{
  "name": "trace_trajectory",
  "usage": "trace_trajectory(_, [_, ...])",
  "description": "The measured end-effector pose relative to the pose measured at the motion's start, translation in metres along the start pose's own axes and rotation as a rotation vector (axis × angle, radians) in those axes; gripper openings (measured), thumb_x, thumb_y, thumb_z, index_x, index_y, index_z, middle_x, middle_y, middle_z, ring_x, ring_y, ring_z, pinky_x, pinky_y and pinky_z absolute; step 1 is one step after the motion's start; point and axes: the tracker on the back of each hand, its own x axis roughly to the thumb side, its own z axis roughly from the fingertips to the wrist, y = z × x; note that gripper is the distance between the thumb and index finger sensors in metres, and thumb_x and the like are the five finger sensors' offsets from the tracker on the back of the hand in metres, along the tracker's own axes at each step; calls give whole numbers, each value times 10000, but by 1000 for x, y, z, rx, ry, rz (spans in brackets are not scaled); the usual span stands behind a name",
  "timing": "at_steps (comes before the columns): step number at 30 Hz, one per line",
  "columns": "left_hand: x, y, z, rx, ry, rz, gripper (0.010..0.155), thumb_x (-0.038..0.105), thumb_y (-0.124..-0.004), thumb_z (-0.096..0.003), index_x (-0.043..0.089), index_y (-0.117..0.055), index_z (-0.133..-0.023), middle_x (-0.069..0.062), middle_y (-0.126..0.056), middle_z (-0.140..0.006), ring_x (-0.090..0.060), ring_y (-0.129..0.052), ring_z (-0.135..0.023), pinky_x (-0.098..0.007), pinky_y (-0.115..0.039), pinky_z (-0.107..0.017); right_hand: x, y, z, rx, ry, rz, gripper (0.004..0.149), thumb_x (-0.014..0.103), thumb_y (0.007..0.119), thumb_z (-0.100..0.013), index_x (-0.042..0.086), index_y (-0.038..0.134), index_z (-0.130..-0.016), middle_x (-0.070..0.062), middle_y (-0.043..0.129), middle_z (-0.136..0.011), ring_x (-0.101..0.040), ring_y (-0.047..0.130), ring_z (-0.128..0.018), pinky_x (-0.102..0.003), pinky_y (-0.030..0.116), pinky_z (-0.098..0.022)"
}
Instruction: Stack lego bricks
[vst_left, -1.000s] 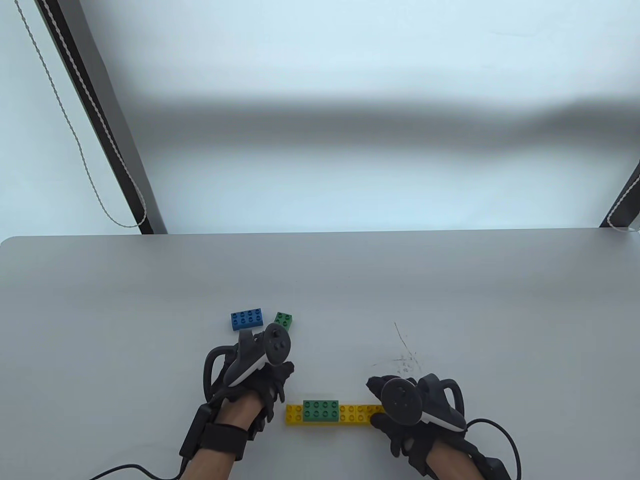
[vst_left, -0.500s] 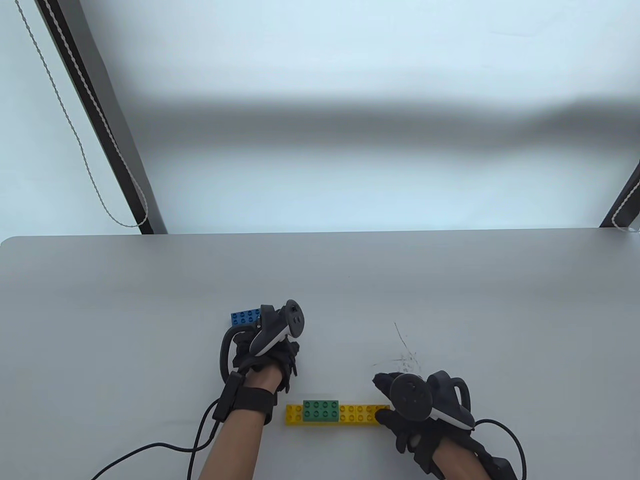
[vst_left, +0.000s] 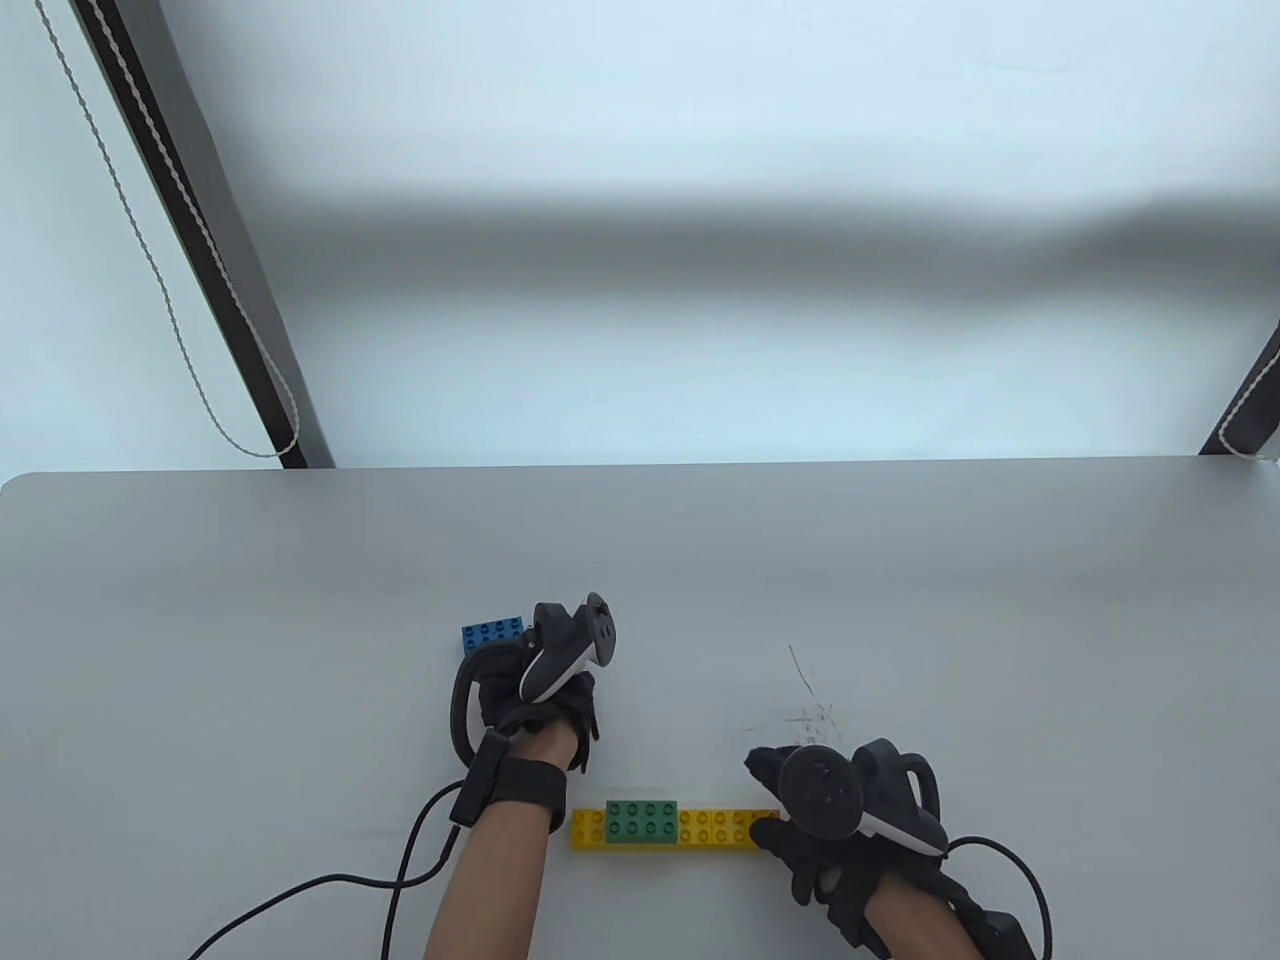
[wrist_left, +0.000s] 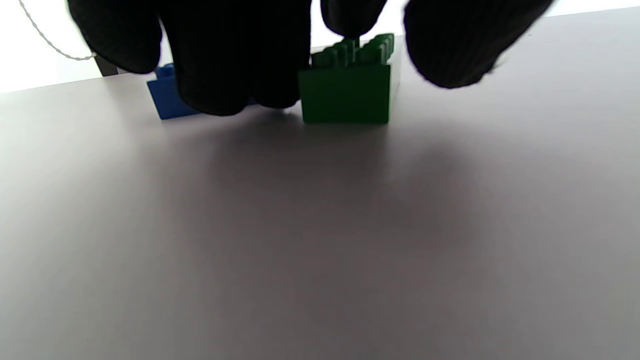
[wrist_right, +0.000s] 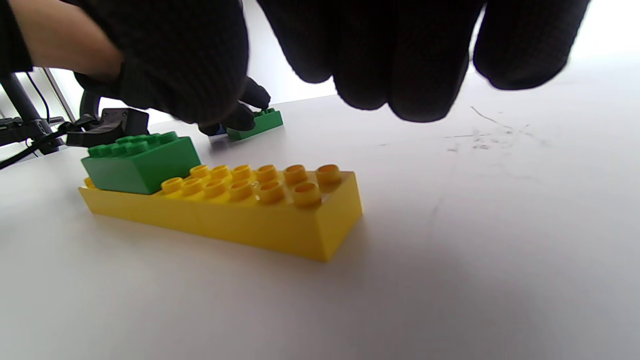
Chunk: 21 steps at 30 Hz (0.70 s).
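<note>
A long yellow brick (vst_left: 712, 830) lies near the table's front edge with a green two-by-four brick (vst_left: 642, 820) pressed on its left part; both also show in the right wrist view (wrist_right: 280, 220) (wrist_right: 142, 162). My right hand (vst_left: 778, 826) is open by the yellow brick's right end, its fingers (wrist_right: 400, 65) hanging above it. A small green brick (wrist_left: 350, 92) sits on the table beside a blue brick (vst_left: 490, 634). My left hand (vst_left: 545, 690) is open over the small green brick, fingers on either side and one fingertip (wrist_left: 350, 20) on its studs.
The grey table (vst_left: 900, 600) has scratch marks (vst_left: 815, 715) behind my right hand. A cable (vst_left: 330, 890) trails from my left wrist to the front edge. Black frame posts (vst_left: 200, 250) and a cord stand behind the table's far edge.
My left hand has moved away from me onto the small green brick, which it now hides in the table view. My right hand shifted slightly right, then stayed still.
</note>
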Motion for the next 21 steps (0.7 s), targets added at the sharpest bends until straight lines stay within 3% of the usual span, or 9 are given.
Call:
trace_trajectory(16, [-1,3,2,66,-31,-39,700,430,-819,-401,336,-510,-1023,-78,-831,-940,-293,-882,-795,-580,-713,-629,0,1,-1,12,5,-5,708,435,891,-333,116,675,-927,-168,805,-908,-433,888,-743,-607,764,-523])
trace_trajectory(21, [-3,6,14,117,-81,9,694,425,-829,-396,259,-560,-1014,-83,-836,-934,-287,-893,-787,-576,-731,-620,-1,2,-2,14,7,-5,709,436,890,-333,116,674,-928,-169,805,-907,-431,890,-743,-608,763,-524])
